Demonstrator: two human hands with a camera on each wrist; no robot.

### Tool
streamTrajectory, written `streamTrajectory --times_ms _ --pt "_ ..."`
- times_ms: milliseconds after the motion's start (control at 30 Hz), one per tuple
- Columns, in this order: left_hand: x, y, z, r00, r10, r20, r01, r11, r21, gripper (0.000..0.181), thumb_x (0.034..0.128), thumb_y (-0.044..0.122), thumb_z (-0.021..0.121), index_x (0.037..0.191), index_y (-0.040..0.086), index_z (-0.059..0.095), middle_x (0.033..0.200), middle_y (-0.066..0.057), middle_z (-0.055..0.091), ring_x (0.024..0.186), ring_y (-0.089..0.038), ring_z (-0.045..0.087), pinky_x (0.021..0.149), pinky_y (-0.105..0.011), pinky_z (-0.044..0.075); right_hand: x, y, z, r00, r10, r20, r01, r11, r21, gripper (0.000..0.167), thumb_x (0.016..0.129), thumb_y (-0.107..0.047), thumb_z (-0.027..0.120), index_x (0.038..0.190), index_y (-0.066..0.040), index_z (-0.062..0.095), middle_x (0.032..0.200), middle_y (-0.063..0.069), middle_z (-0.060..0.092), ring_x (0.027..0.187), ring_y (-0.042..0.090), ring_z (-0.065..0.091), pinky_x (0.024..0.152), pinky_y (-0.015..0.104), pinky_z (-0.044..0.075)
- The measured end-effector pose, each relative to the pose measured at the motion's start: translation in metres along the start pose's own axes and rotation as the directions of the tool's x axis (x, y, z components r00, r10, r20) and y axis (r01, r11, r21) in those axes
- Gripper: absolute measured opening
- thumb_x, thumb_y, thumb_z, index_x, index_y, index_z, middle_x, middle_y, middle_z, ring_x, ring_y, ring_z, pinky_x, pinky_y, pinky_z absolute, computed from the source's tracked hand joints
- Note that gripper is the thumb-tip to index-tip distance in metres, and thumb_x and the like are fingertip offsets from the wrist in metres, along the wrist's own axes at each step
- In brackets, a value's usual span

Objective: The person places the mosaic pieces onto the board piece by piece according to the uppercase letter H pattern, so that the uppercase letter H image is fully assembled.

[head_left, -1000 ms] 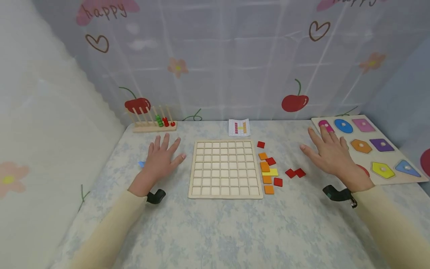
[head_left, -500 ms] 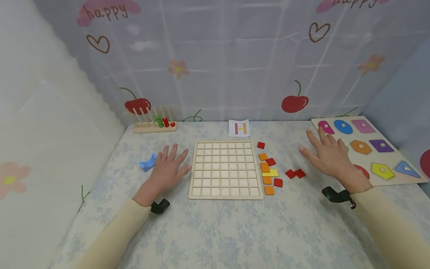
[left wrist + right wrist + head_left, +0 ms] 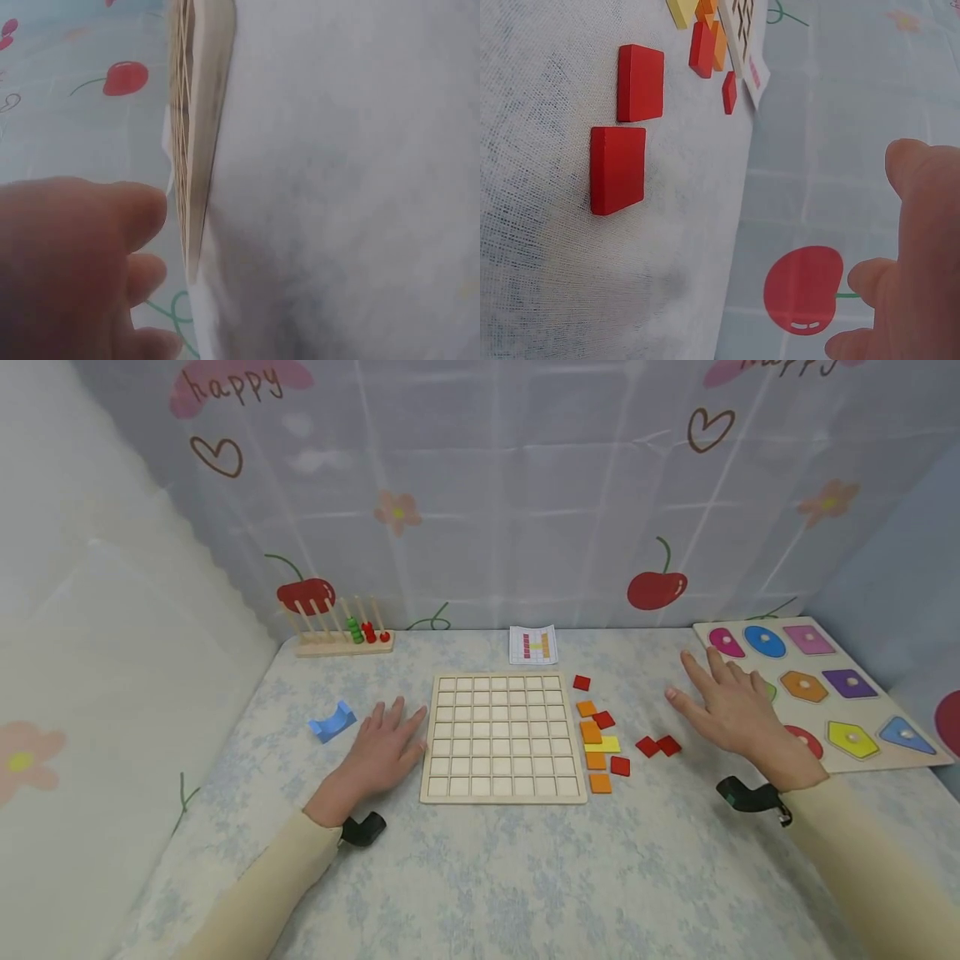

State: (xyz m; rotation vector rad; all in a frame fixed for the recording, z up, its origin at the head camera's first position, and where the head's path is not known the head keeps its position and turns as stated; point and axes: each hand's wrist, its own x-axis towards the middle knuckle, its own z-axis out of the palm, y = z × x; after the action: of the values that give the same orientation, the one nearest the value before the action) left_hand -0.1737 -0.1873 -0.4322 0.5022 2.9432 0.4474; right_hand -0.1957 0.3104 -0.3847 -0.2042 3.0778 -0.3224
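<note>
A pale wooden grid board (image 3: 503, 739) lies flat at the middle of the table. My left hand (image 3: 377, 756) is spread beside the board's left edge, fingertips close to the rim; whether they touch it I cannot tell. On the board's right side lie several orange tiles (image 3: 591, 732), a yellow tile (image 3: 611, 744) and red tiles (image 3: 620, 766). Two red tiles (image 3: 618, 170) lie apart from the group, nearest to my right hand (image 3: 731, 712). That hand hovers with fingers extended, holding nothing, partly in front of the shape puzzle board (image 3: 862, 703).
Behind the grid board lies a small printed pattern card (image 3: 533, 646). A wooden peg rack (image 3: 345, 644) with green and red beads stands at the back left. A curved blue piece (image 3: 332, 722) lies left of my left hand. Printed curtains enclose the table.
My left hand has come nearer to me and rightward to the grid board's edge, uncovering the curved blue piece. My right hand has barely shifted. The tiles lie as before.
</note>
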Motion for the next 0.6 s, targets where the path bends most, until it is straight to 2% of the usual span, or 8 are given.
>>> streamTrajectory --times_ms 167,367,600 --pt "-0.003 -0.001 0.003 0.999 0.015 0.039 -0.013 0.999 -0.052 0.06 0.1074 0.033 0.047 0.161 0.008 0.033 0.167 -0.032 0.014 0.153 -0.059 0.007 0.119 -0.074 0.018 0.0 -0.002 0.002 1.0 -0.021 0.019 0.021 1.0 -0.014 0.085 0.103 -0.058 0.041 0.163 -0.004 0.016 0.162 0.04 0.012 0.14 0.067 0.022 0.112 0.082 0.011" --pt "-0.006 0.001 0.004 0.999 0.026 0.046 -0.022 0.996 -0.088 0.06 0.1078 0.032 0.047 0.161 0.008 0.032 0.167 -0.032 0.014 0.153 -0.059 0.005 0.119 -0.075 0.014 -0.001 -0.007 0.011 0.996 -0.072 0.052 0.072 0.997 -0.013 0.082 0.101 -0.05 0.052 0.162 -0.004 0.023 0.16 0.04 0.021 0.142 0.063 0.026 0.113 0.08 0.019" --pt "-0.006 0.001 0.008 0.999 0.026 0.04 -0.022 0.996 -0.092 0.059 0.1078 0.031 0.047 0.161 0.01 0.033 0.167 -0.032 0.014 0.153 -0.059 0.006 0.119 -0.075 0.014 -0.008 -0.011 0.022 0.991 -0.109 0.074 0.109 0.994 0.011 0.078 0.099 -0.046 0.059 0.156 0.001 0.035 0.154 0.039 0.035 0.137 0.059 0.038 0.105 0.073 0.04"
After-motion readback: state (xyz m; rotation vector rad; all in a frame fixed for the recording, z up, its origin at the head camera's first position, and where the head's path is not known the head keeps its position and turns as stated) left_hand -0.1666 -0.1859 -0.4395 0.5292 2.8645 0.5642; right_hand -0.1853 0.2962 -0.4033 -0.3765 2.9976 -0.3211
